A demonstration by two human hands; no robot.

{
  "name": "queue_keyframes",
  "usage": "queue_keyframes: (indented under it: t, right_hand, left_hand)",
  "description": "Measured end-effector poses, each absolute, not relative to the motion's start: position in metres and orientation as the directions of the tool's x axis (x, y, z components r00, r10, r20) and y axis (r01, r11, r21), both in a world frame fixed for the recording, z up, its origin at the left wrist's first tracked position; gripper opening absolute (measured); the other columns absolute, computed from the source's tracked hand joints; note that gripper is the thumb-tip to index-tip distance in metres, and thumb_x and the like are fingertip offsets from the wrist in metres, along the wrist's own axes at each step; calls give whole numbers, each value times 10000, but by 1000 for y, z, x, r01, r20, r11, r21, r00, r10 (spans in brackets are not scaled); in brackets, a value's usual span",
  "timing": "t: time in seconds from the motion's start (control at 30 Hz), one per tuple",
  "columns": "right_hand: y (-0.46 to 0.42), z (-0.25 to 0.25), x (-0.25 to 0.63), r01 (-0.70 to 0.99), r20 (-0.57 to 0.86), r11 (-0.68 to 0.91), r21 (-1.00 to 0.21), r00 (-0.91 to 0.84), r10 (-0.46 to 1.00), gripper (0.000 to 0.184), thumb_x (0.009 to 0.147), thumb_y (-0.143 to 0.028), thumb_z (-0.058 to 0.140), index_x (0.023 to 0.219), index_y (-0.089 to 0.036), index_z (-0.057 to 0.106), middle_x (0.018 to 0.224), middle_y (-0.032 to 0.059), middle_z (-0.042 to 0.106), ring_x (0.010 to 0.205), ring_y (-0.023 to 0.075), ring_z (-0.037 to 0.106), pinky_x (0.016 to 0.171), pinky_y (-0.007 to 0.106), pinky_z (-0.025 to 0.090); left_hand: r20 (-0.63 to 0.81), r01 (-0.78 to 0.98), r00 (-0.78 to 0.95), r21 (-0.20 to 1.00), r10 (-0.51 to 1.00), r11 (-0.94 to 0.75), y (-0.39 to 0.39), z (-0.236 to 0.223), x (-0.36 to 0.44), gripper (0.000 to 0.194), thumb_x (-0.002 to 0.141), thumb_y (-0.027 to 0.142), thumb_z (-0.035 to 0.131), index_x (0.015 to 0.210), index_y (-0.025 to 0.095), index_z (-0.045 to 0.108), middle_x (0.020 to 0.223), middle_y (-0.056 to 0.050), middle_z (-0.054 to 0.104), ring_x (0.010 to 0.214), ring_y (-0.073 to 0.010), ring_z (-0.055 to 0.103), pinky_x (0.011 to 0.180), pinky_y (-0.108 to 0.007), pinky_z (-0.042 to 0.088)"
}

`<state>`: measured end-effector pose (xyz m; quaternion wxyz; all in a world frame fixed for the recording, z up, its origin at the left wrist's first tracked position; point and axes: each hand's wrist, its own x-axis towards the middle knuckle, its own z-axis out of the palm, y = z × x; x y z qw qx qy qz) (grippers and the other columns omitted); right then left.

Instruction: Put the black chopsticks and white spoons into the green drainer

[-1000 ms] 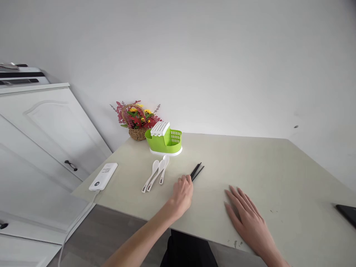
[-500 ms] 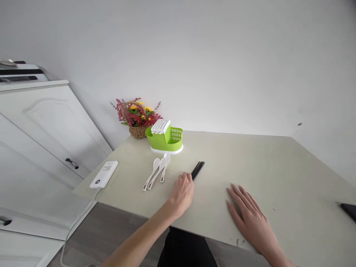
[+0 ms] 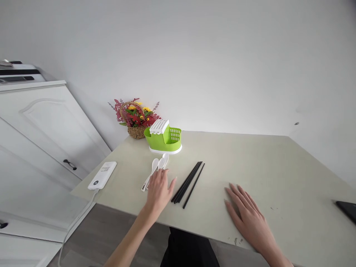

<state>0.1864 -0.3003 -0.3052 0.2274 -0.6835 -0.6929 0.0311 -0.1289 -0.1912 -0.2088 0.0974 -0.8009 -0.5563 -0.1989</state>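
My left hand point(image 3: 159, 188) reaches over the lower part of several white spoons point(image 3: 154, 165), thumb apart from the fingers; it partly hides their handles, and whether it touches them I cannot tell. Just right of it, several black chopsticks point(image 3: 188, 181) lie on the table, most bunched together and one a little apart. My right hand point(image 3: 249, 217) rests flat on the table with fingers stretched out, holding nothing. Behind the spoons stands a green utensil holder point(image 3: 157, 142) with a white slotted top and a white base.
A basket of artificial flowers point(image 3: 136, 132) stands behind the holder by the wall. A white power bank point(image 3: 102, 175) with a cable lies at the table's left edge. White cabinets point(image 3: 41, 148) flank the left side. A dark object point(image 3: 346, 210) sits at the far right.
My left hand has let go of the chopsticks and moved left over the spoons. The chopsticks now lie slightly fanned out. My right hand has stayed in place on the table.
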Motion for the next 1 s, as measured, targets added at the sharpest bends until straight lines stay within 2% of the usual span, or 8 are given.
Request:
queue_keyframes:
  t: [0.1, 0.2, 0.37, 0.5, 0.67, 0.83, 1.0]
  right_hand:
    - [-300, -305, 186, 933, 266, 57, -356, 43, 963, 648, 1061, -578, 372, 1649, -310, 327, 1708, -42, 262, 1575, 285, 254, 1257, 531, 344]
    - [-301, -305, 186, 932, 276, 59, -357, 44, 960, 648, 1060, -572, 376, 1653, -318, 315, 1706, -41, 268, 1573, 293, 260, 1254, 537, 347]
    - [-301, -307, 188, 933, 274, 66, -353, 36, 961, 652, 1058, -577, 383, 1654, -321, 313, 1707, -39, 265, 1570, 299, 266, 1255, 541, 343]
    - [-300, -306, 188, 931, 263, 65, -360, 34, 964, 655, 1057, -581, 381, 1656, -326, 307, 1707, -40, 262, 1570, 300, 266, 1254, 539, 344]
    - [-301, -306, 187, 932, 250, 48, -359, 46, 967, 651, 1059, -586, 372, 1651, -322, 320, 1705, -40, 269, 1567, 298, 275, 1240, 542, 367]
    - [-302, -305, 186, 931, 267, 52, -361, 49, 963, 652, 1055, -582, 381, 1652, -330, 317, 1703, -43, 274, 1563, 310, 282, 1234, 547, 377]
    - [-302, -304, 186, 933, 277, 57, -357, 48, 960, 645, 1057, -574, 381, 1653, -337, 314, 1702, -46, 276, 1563, 310, 283, 1238, 544, 370]
  left_hand:
    - [473, 967, 158, 105, 867, -234, -190, -215, -160, 360, 1033, 450, 474, 1245, 171, 558, 1183, -165, 642, 1098, -338, 608, 928, -476, 503]
    - [451, 977, 60, 154, 890, -144, -189, -229, -183, 514, 1019, 524, 463, 1353, 136, 506, 1298, -211, 601, 1213, -383, 560, 980, -522, 485]
    - [324, 963, 23, 247, 946, -108, -181, -252, -192, 641, 1045, 543, 376, 1519, 112, 358, 1497, -251, 513, 1410, -382, 485, 1101, -531, 439]
    - [304, 958, 29, 265, 952, -113, -171, -260, -184, 655, 1052, 547, 356, 1551, 122, 332, 1537, -253, 494, 1456, -389, 451, 1147, -559, 407]
    - [318, 960, 91, 225, 944, -169, -164, -271, -177, 622, 1065, 454, 355, 1560, 80, 304, 1552, -281, 470, 1489, -401, 411, 1169, -581, 384]
    - [315, 970, 119, 166, 942, -178, -162, -279, -179, 557, 1071, 310, 286, 1579, 81, 274, 1599, -284, 413, 1520, -390, 370, 1183, -570, 366]
    - [332, 975, 137, 122, 933, -187, -159, -279, -182, 559, 1057, 321, 336, 1563, 84, 310, 1594, -275, 427, 1512, -399, 380, 1185, -569, 365]
